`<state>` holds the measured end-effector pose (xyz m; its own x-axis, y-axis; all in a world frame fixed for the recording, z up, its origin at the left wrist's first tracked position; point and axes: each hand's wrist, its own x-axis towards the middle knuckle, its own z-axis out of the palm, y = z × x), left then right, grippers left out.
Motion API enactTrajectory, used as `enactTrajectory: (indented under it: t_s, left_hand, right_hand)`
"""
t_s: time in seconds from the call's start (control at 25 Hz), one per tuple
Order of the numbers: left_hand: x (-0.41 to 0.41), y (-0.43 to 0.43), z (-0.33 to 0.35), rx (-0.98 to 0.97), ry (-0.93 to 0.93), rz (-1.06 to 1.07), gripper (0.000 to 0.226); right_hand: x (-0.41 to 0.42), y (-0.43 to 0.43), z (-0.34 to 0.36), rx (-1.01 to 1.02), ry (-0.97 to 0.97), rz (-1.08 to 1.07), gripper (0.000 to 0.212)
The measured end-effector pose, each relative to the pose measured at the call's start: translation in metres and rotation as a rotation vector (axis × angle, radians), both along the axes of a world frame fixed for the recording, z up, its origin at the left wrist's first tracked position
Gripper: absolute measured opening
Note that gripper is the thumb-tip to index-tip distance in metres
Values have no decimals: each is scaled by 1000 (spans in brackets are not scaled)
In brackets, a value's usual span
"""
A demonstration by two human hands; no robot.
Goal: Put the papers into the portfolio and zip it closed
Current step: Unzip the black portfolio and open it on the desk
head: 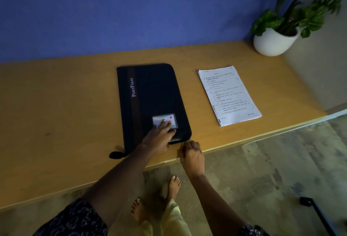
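A black portfolio with a brown stripe and white lettering lies flat and closed on the wooden table. My left hand presses with straight fingers on its near right corner, over a small card window. My right hand sits at that same corner by the table's edge, its fingers curled and pinching the small zip pull. A stack of printed papers lies to the right of the portfolio, apart from it.
A white pot with a green plant stands at the back right corner of the table. A blue wall rises behind the table. My bare feet stand on the concrete floor below the front edge. A black object lies on the floor, lower right.
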<state>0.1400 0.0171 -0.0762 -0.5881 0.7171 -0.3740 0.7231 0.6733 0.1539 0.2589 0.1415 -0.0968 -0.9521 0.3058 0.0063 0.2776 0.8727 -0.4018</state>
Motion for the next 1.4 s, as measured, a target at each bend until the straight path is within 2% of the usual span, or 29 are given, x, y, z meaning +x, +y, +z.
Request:
enactTrajectory:
  t_s: [0.08,0.2,0.44,0.6,0.72,0.84,0.96,1.24,1.32,1.4]
  left_hand:
    - [1,-1,2,0,62,-107,56]
    - [3,-1,9,0,84,-157,47]
    - [5,1,18,-29,108,-189,41]
    - [2,-6,23,-28,81,-216,38]
    - [4,-20,21,168,-33,-25,33]
    - [28,-48,11,333,66,258,27]
    - [63,-63,-1,259,212,456,24]
    - [83,-34,-7,220,174,764,28]
    - [84,-30,-9,198,184,790,33]
    - [85,-26,-10,214,203,830,32]
  right_hand:
    - [-1,-1,-1,-10,15,-59,9]
    - [-3,7,0,-14,24,-119,10]
    - [3,-34,1,-60,83,-10,9]
    - [-1,-61,-3,-162,56,-31,14]
    - [1,-68,-7,-190,31,-13,17]
    - [1,-67,-8,-237,50,-29,17]
    - [2,-63,-9,-288,51,-37,17]
    - [1,-52,-2,-461,-34,7,27]
    - [1,-47,2,-435,-15,-19,28]
    - [-1,-43,5,-292,52,-59,26]
